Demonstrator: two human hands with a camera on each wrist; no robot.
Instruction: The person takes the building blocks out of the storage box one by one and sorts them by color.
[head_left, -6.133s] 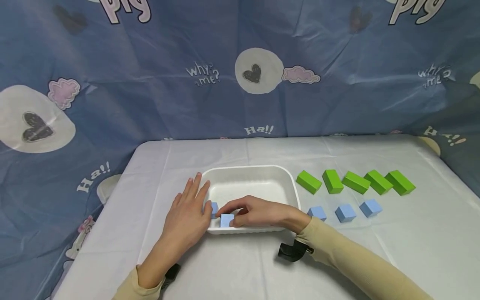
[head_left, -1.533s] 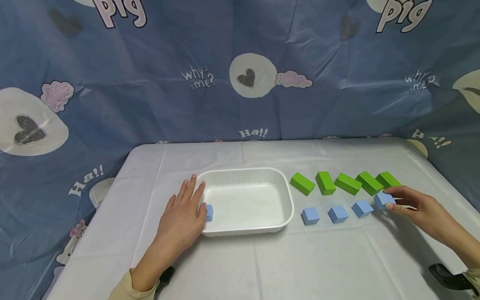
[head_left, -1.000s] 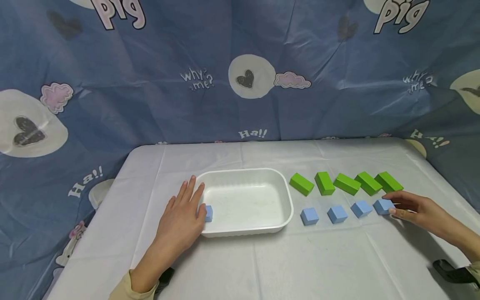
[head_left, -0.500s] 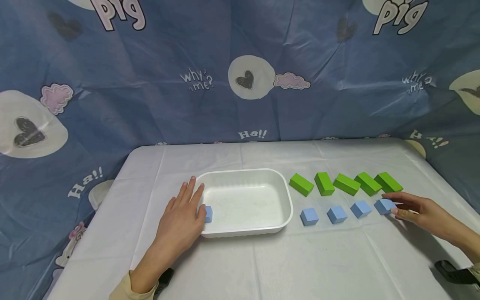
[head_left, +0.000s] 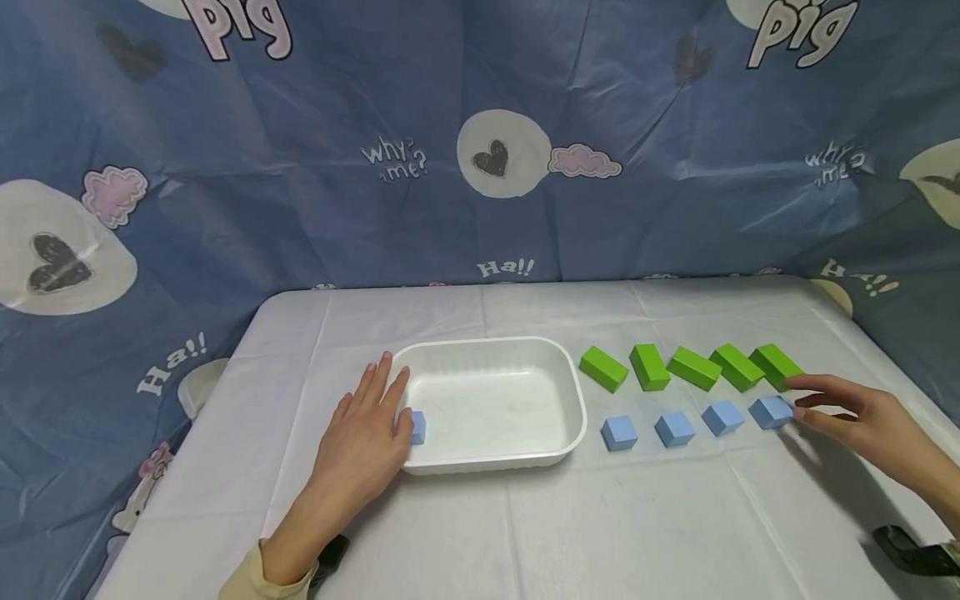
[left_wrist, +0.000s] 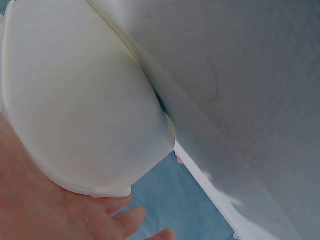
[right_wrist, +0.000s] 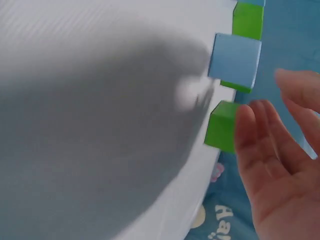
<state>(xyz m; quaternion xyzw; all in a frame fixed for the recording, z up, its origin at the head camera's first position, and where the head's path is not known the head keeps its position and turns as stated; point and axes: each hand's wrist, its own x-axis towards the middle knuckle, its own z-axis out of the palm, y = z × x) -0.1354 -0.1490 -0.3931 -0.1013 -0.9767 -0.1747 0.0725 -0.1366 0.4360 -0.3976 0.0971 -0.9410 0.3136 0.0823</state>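
My left hand [head_left: 363, 442] lies with straight fingers along the left end of a white plastic tray [head_left: 487, 460]. Just inside that end sits a light-blue cube [head_left: 417, 427], partly covered by the thumb. At the right, my right hand [head_left: 873, 421] is spread beside the last blue cube [head_left: 770, 412] of a row, thumb tip right at its near side, nothing gripped. The right wrist view shows that blue cube [right_wrist: 235, 61] apart from the loosely extended fingers [right_wrist: 247, 130]. In the left wrist view the tray [left_wrist: 90, 100] lies against my left hand [left_wrist: 60, 210].
Three more blue cubes, such as this blue cube [head_left: 619, 433], stand in line right of the tray. Behind them runs a row of several green blocks [head_left: 693, 367]. A white cloth [head_left: 525, 533] covers the table; a blue printed curtain [head_left: 337, 208] hangs behind.
My right hand has carried a blue cube from the tray to the right end of the row, set it down and let go, drawing slightly right. My left hand stays at the tray.
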